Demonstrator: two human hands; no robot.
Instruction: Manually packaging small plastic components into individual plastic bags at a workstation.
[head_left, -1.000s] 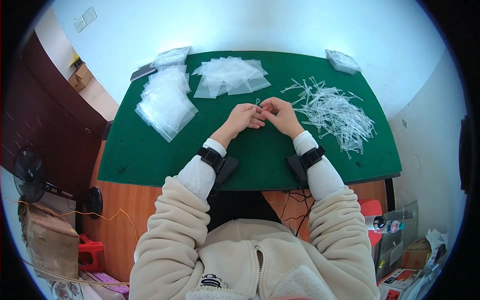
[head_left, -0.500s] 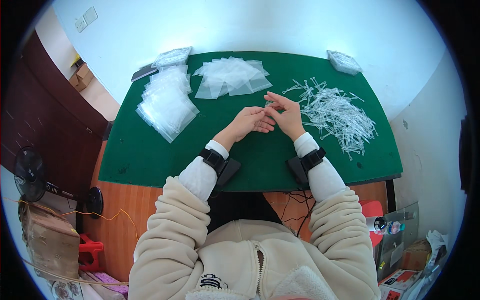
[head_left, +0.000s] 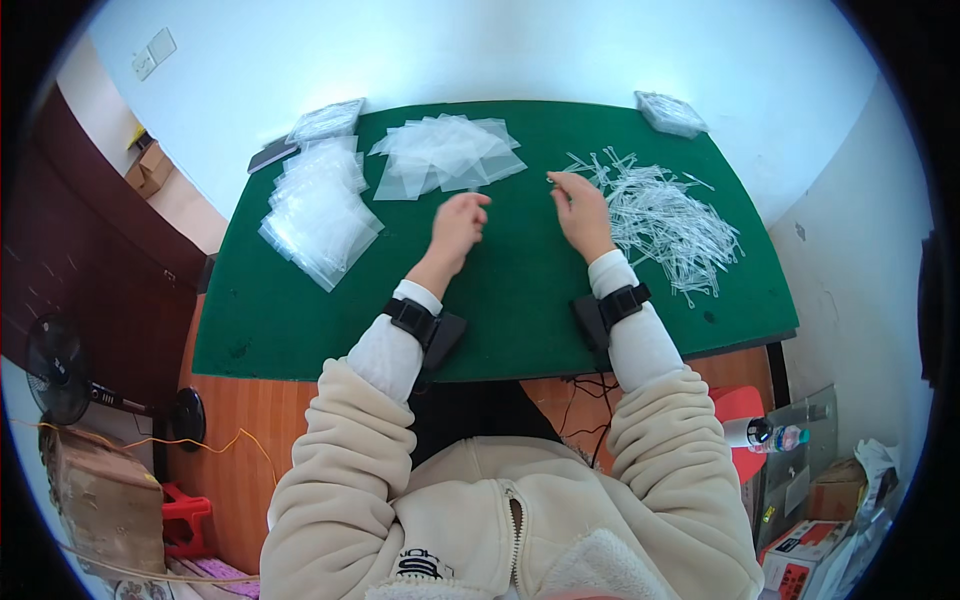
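Observation:
My left hand (head_left: 459,230) is closed above the green table, fingers curled, just below a fan of clear flat plastic bags (head_left: 440,150). Whatever it may hold is too small and blurred to make out. To its right, my right hand (head_left: 584,214) pinches thumb and forefinger together at the left edge of a heap of thin clear plastic sticks with looped ends (head_left: 675,220). A tiny glint shows at those fingertips, but what it is cannot be told. A gap of green cloth separates the two hands. Each wrist wears a black strapped device.
Another overlapping row of clear bags (head_left: 318,215) lies on the left of the green table (head_left: 480,320). Filled clear packs stand at the back left (head_left: 328,120) and back right (head_left: 670,115). A dark flat object (head_left: 272,154) lies at the far left corner.
My hands were together over the table's middle and have moved apart. The left went left and its fingers curled; the right stayed by the stick heap. The whole view shifted slightly.

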